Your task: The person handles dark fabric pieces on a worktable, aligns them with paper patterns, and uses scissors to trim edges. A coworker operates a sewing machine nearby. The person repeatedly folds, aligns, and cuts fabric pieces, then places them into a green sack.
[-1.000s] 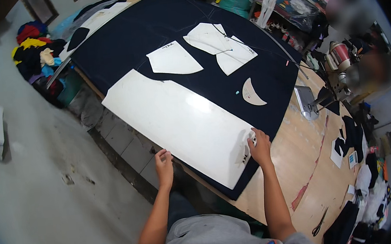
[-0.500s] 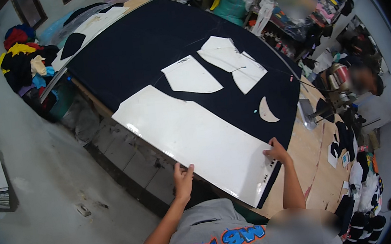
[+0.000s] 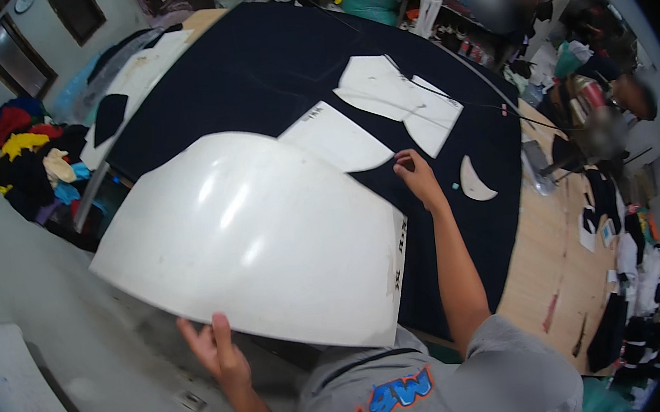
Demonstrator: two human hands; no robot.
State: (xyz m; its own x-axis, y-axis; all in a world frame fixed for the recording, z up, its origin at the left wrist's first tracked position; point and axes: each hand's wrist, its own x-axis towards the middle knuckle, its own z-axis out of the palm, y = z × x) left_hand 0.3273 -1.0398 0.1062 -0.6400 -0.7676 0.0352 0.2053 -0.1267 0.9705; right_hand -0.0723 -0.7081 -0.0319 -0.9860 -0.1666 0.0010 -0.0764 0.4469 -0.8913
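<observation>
My left hand (image 3: 220,353) grips the lower edge of a large white pattern sheet (image 3: 259,222), thumb on top. The glossy sheet is bowed, its near left part lifted past the table edge. My right hand (image 3: 418,176) reaches over the dark fabric (image 3: 249,69), its thumb and forefinger slightly apart at the right corner of a smaller white pattern piece (image 3: 339,140). Whether the fingertips touch that piece is hard to tell. Beyond lie overlapping white pattern pieces (image 3: 381,86), and a pale crescent-shaped piece (image 3: 475,180) rests to the right of my right hand.
A bare wooden tabletop (image 3: 528,265) borders the fabric at right, with a metal-based device (image 3: 537,166) on it. A cable crosses the fabric. Piled coloured cloth (image 3: 31,158) stands at far left; a stack of white sheets (image 3: 21,388) is at lower left.
The large sheet has come up off the fabric and swung left, now bent. My left hand moved left with it. My right hand let go of its right end and moved up to the smaller piece.
</observation>
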